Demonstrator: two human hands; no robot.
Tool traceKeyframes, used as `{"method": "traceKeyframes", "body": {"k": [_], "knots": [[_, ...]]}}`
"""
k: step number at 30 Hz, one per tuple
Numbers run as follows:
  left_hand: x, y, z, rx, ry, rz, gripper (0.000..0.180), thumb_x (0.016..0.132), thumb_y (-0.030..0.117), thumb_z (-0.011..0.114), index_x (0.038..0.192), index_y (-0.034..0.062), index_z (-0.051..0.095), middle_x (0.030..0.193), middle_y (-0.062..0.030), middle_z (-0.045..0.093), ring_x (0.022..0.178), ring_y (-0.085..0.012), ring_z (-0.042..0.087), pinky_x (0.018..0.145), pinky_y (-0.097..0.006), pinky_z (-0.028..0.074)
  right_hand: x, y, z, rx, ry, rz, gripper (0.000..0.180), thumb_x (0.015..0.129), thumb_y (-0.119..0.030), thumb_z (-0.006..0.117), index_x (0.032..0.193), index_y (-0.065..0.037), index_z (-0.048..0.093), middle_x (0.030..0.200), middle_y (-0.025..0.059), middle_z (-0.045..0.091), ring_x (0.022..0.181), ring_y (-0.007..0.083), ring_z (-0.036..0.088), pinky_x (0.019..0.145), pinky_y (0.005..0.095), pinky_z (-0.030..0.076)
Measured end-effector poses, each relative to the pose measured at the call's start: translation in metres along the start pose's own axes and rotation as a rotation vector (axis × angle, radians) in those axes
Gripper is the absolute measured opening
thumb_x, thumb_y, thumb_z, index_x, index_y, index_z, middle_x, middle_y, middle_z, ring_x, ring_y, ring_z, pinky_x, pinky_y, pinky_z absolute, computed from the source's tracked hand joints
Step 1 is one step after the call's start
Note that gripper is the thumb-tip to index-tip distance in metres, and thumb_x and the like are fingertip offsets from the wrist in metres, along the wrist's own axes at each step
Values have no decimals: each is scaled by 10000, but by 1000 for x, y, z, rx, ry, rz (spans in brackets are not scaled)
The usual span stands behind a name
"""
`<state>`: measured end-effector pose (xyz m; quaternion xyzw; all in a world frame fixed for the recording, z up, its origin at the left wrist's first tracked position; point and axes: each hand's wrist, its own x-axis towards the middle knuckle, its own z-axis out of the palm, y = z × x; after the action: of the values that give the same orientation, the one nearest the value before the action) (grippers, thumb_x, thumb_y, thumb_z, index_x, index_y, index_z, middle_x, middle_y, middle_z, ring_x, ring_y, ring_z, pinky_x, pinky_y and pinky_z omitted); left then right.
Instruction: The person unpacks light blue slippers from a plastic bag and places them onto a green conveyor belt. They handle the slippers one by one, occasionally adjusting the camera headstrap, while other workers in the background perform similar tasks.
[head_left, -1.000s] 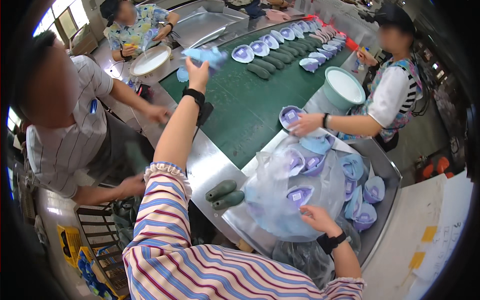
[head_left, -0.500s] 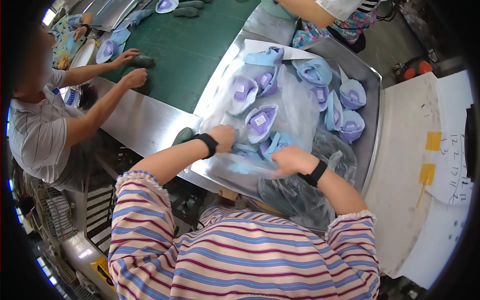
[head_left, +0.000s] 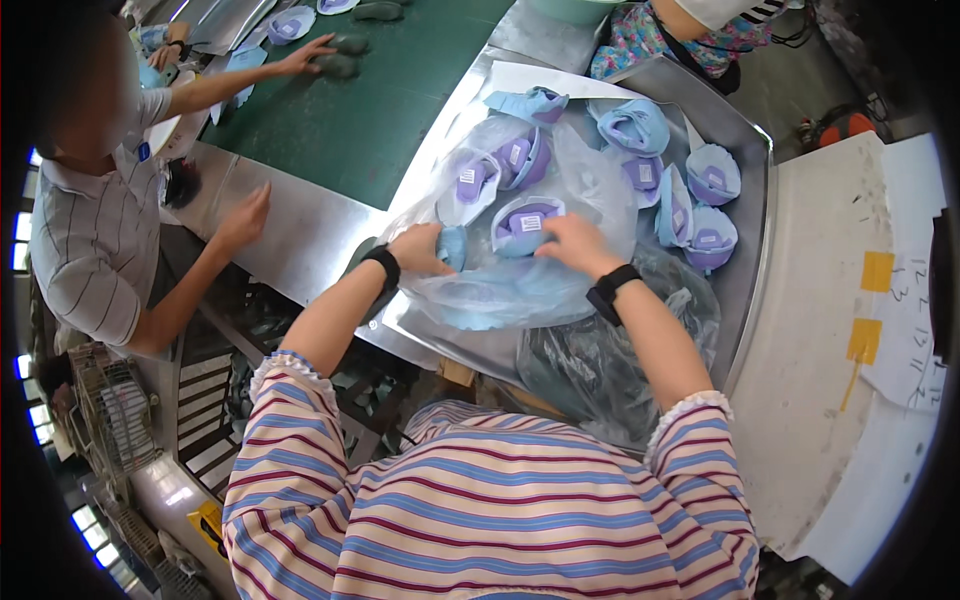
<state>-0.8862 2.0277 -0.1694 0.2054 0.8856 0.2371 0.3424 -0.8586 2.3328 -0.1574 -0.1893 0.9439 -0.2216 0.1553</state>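
Light blue and purple shoe uppers with white labels lie on a clear plastic bag (head_left: 510,292) in a metal tray. My left hand (head_left: 418,250) is closed at the bag's left side, a light blue shoe upper (head_left: 453,246) between its thumb and fingers. Most of that piece's shape is hidden. My right hand (head_left: 582,246) pinches the right edge of another shoe upper (head_left: 524,226), whose purple inside and label face up. Just beyond are two more uppers (head_left: 468,183) (head_left: 522,158). Blurred light blue shapes show through the plastic nearest me.
More uppers (head_left: 712,175) sit along the right of the metal tray (head_left: 752,215). Dark translucent plastic (head_left: 600,365) lies in its near right corner. To the left runs a green conveyor belt (head_left: 390,120) with dark shoe forms (head_left: 340,66). A co-worker (head_left: 95,240) sits beside it.
My right hand has moved away from me, from the nearest upper to the labelled one, which has turned. My left hand has shifted slightly left. The co-worker's hands have moved apart.
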Motion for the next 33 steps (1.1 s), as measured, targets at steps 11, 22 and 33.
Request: {"method": "traceKeyframes", "body": {"k": [11, 22, 33], "knots": [[-36, 35, -35, -1420, 464, 61, 544, 828, 440, 562, 1215, 107, 378, 1076, -51, 521, 1032, -163, 486, 893, -349, 375, -22, -40, -66, 1495, 204, 190, 419, 892, -386, 493, 1031, 7, 530, 913, 41, 606, 815, 106, 580, 688, 269, 477], [-46, 57, -52, -1392, 439, 17, 657, 832, 412, 540, 1288, 77, 206, 1210, -96, 395, 1084, -231, 448, 921, -328, 375, -26, -39, -80, 1769, -129, -93, 270, 847, -217, 593, 1060, -61, 535, 1114, 55, 554, 998, 153, 539, 873, 316, 436], [-55, 83, -94, -1511, -16, 333, 505, 883, 160, 483, 1335, 40, 292, 1160, -122, 508, 965, -184, 549, 871, -320, 450, 10, -62, -70, 1577, -207, -168, 267, 802, -243, 655, 968, -59, 556, 1174, 34, 507, 964, 121, 509, 853, 268, 400]]}}
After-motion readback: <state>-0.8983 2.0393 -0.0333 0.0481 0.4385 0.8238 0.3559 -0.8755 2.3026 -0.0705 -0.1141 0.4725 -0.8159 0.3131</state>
